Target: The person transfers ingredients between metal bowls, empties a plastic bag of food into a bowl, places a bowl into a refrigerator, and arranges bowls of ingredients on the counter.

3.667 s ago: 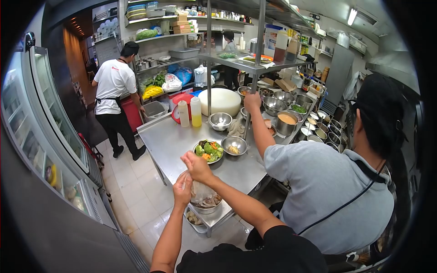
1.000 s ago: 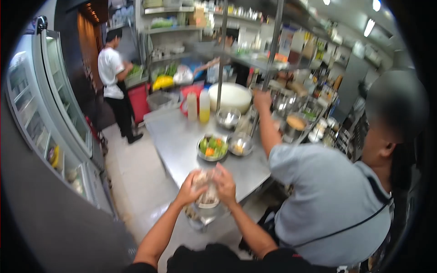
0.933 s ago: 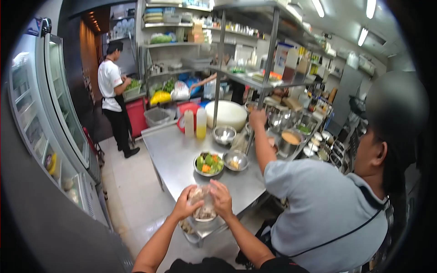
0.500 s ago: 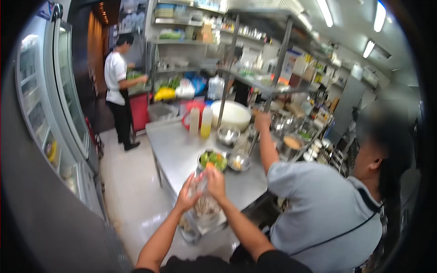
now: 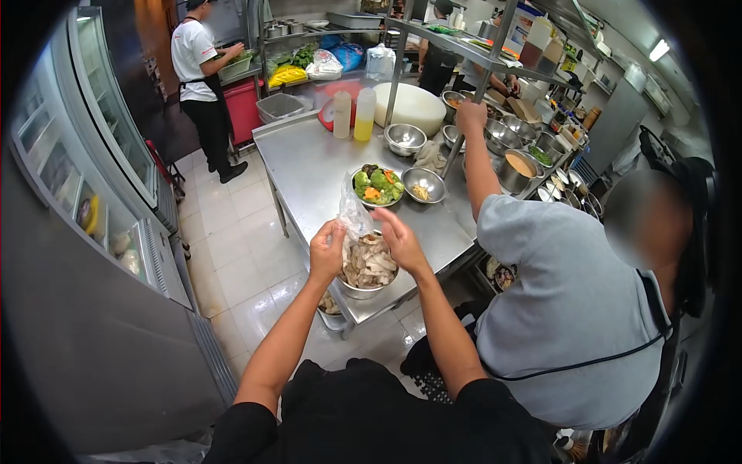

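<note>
A clear plastic bag (image 5: 353, 210) hangs from my left hand (image 5: 328, 249), whose fingers are closed on its edge. My right hand (image 5: 402, 246) is beside the bag with its fingers stretched out and apart. Below both hands, a metal bowl (image 5: 363, 294) at the table's near end holds pale sliced pieces (image 5: 369, 263), perhaps meat or mushroom. Just beyond the bag stands a bowl of broccoli and carrot (image 5: 378, 186). To its right, a small metal bowl (image 5: 423, 185) contains a few yellowish pieces.
The steel table (image 5: 309, 166) carries two squeeze bottles (image 5: 364, 114), a large white round block (image 5: 410, 108) and an upright shelf post (image 5: 453, 155). A co-worker in grey (image 5: 564, 301) stands close on my right, one hand at the post. Another person (image 5: 202, 85) works at the back left.
The view has tilted down and become sharper. My hands have moved apart; the right one now has its fingers spread, while the bag stays with the left.
</note>
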Demonstrator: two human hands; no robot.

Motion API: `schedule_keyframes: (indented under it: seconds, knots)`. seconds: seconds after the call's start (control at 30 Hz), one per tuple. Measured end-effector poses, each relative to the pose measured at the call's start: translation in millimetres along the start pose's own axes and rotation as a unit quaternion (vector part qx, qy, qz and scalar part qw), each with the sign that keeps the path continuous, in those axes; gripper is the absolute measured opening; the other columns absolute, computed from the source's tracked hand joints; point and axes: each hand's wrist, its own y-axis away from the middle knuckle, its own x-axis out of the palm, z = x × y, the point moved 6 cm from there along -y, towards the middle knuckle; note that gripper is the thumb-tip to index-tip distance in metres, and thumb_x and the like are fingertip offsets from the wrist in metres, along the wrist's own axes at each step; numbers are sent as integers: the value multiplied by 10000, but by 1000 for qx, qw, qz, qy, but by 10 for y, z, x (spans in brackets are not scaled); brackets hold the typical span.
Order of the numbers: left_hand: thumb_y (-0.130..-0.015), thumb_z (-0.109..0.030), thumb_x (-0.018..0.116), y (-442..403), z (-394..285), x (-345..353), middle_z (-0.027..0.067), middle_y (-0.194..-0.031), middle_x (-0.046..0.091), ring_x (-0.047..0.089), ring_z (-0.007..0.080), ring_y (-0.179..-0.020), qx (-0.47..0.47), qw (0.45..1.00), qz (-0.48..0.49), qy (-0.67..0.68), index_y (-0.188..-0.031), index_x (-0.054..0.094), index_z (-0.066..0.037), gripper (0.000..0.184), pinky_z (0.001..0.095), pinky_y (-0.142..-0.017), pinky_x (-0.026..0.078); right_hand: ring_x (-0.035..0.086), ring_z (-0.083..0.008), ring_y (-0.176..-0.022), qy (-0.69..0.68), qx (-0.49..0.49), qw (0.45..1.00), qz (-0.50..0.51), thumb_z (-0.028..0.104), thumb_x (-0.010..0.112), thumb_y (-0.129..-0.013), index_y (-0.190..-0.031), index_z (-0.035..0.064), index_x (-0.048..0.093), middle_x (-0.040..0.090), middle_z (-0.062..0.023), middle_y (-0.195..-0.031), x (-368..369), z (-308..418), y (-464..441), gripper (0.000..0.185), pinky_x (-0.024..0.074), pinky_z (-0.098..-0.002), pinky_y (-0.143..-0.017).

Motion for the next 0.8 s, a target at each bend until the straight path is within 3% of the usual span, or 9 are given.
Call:
schedule_keyframes:
  seconds: [0.1, 0.17, 0.33, 0.43, 0.47, 0.53, 0.6, 0.7, 0.8]
  knots:
    - [-929, -165, 552, 59, 19, 81, 132, -966, 661, 603, 226, -995, 2, 1000, 23, -1, -1055, 624, 21, 236, 310, -909, 431, 483, -226, -1202, 42, -28, 997, -52, 451, 465, -948, -1372, -19, 366, 518, -181, -1286, 64, -226, 278, 640, 376, -310, -984]
    - [-926, -174, 545, 121, -161, 215, 155, -1045, 656, 585, 287, -1096, 142, 977, 56, -151, -1040, 636, 3, 230, 365, -963, 416, 481, -254, -1209, 41, -16, 996, -74, 474, 444, -948, -1366, -30, 369, 510, -201, -1287, 130, -288, 394, 659, 371, -325, -993]
    - [-917, -202, 535, 198, -22, 277, 192, -1061, 639, 533, 357, -1158, 161, 948, 115, -248, -1045, 644, -7, 258, 461, -1018, 368, 475, -355, -1208, 116, 12, 990, -78, 514, 363, -955, -1335, -57, 399, 483, -268, -1290, 127, -285, 406, 687, 360, -367, -1012]
    - [-928, -228, 524, 152, 53, 162, 173, -1076, 646, 573, 312, -1119, 115, 949, 110, -273, -1033, 647, -13, 269, 441, -1036, 356, 483, -311, -1208, 115, 51, 992, -30, 484, 350, -972, -1332, -54, 406, 495, -241, -1295, 137, -409, 308, 650, 363, -351, -1009]
    - [-939, -236, 513, 96, 136, 108, 144, -1048, 660, 600, 257, -1042, 30, 961, 135, -241, -1032, 642, -9, 277, 403, -994, 393, 483, -311, -1208, 115, 46, 992, -28, 484, 350, -972, -1332, -54, 406, 495, -241, -1295, 118, -446, 254, 650, 363, -351, -1009]
    - [-950, -243, 503, 58, 294, 69, 115, -1020, 674, 627, 202, -964, -52, 964, 158, -205, -1031, 638, -5, 286, 366, -953, 430, 476, -254, -1221, -113, 123, 986, 20, 516, 277, -980, -1358, -24, 389, 490, -179, -1322, 131, -477, 165, 669, 356, -322, -1019]
    - [-969, -243, 487, 42, 424, -33, 34, -911, 659, 581, 89, -808, -151, 982, 77, 86, -1015, 629, -10, 277, 269, -827, 456, 454, -237, -1236, -138, 118, 983, 33, 464, 359, -982, -1374, -9, 371, 476, -162, -1335, 68, -348, 130, 615, 350, -322, -1028]
    - [-978, -230, 475, 9, 368, -60, -10, -876, 610, 538, 60, -788, -132, 977, 29, 164, -999, 602, -19, 247, 217, -758, 432, 416, -239, -1267, -115, 57, 986, 110, 258, 629, -895, -1408, -1, 295, 404, -173, -1391, 128, -171, 80, 665, 328, -338, -1048]
    - [-969, -213, 493, -11, 241, -22, 1, -967, 603, 537, 72, -880, -120, 970, 56, 204, -1071, 586, -6, 249, 222, -815, 427, 349, -249, -1324, -118, 34, 988, 95, 278, 694, -840, -1411, -15, 283, 373, -208, -1409, 150, -129, -6, 762, 301, -356, -1075]
